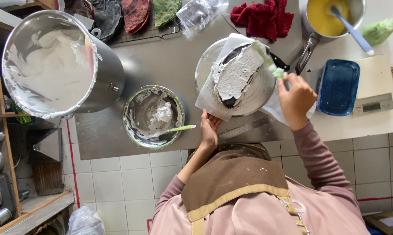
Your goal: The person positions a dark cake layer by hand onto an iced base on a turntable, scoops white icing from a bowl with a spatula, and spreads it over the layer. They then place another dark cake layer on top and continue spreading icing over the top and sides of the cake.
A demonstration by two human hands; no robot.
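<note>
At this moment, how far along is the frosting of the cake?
Done: white cream covers most of the dark cake top. In hand: the right hand works a green spatula at the cake's edge, while the left hand steadies the white paper under it. Left: a dark strip along the near side is bare.

Left arm: reaches forward from the body, forearm bare below a pushed-up mauve sleeve; elbow bent low in the view
Left hand (209,128): open, fingers stretched forward and slightly spread; fingertips rest against what lies ahead of them; nothing clasped
Right arm: sleeve covers it to the wrist; forearm angles up and inward from the shoulder
Right hand (295,99): curled into a closed grip; knuckles face the camera; thumb side turned toward the left hand
Spacing: hands apart, the right further forward
</note>
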